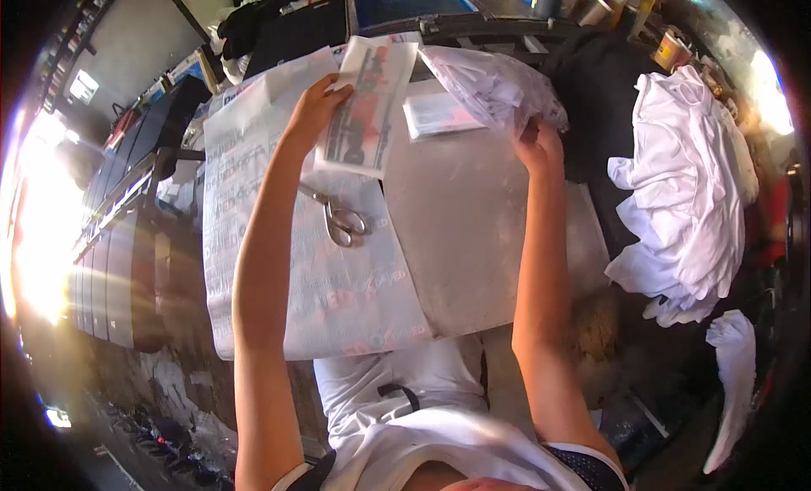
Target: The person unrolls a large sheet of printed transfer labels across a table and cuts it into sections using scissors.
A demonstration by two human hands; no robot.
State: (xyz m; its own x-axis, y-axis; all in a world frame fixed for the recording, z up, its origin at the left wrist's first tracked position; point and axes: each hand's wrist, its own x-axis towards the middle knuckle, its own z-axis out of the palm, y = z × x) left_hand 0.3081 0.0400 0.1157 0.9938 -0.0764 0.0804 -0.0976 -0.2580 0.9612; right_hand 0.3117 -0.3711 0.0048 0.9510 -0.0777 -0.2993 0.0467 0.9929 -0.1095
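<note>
My left hand (319, 107) grips the left edge of a printed sheet (367, 115), pale with dark and reddish lettering, held over the worktop. My right hand (539, 145) is closed on the lower right end of a crumpled, see-through plastic bag (490, 81) with whitish contents I cannot make out. Between the two hands lies a small stack of printed sheets (443, 115). Below my left hand, metal scissors (342, 221) rest on a large printed sheet (296, 280) with repeated lettering. It covers the left part of a grey board (456, 238).
White cloth (684, 195) is heaped at the right, with another white piece (733, 364) hanging lower down. Tubs and jars (591, 10) crowd the back right. A blue-faced frame (410, 3) lies at the back. Strong light glares from the left.
</note>
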